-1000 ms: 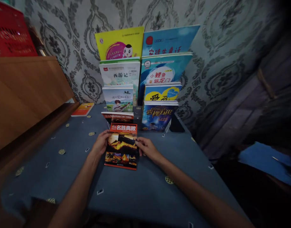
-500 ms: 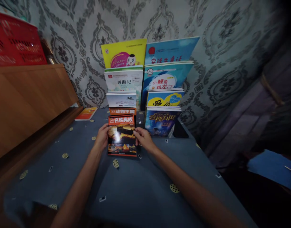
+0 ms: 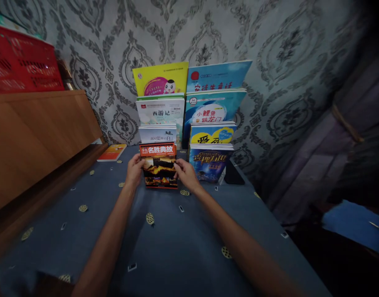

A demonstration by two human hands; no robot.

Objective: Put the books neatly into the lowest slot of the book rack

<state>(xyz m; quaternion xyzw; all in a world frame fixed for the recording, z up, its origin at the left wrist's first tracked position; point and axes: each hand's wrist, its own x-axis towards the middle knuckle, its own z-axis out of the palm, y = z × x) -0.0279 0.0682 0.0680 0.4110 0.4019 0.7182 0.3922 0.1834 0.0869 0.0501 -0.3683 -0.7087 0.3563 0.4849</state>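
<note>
Between my two hands stands a book (image 3: 160, 167) with a red title band and a picture of a wall at sunset, nearly upright. My left hand (image 3: 135, 171) grips its left edge, and my right hand (image 3: 185, 174) pinches the right edge. Directly behind it rises a column of books: a pale one (image 3: 157, 134), a light green-white one (image 3: 160, 110) and a tall yellow one (image 3: 158, 78). To the right, a dark blue book (image 3: 209, 165) fronts a second column, with a yellow-and-blue book (image 3: 212, 133) and two larger blue ones behind.
An orange book (image 3: 112, 152) lies flat at the left on the blue patterned tablecloth (image 3: 164, 255). A wooden cabinet (image 3: 41, 140) bearing a red basket (image 3: 25, 62) flanks the table. A dark flat object (image 3: 233, 174) lies right of the columns, near a curtain (image 3: 304, 161).
Both hands have pushed the red-titled book back and more upright against the left column. It now covers the orange-titled book behind it. The camera view has tilted up slightly.
</note>
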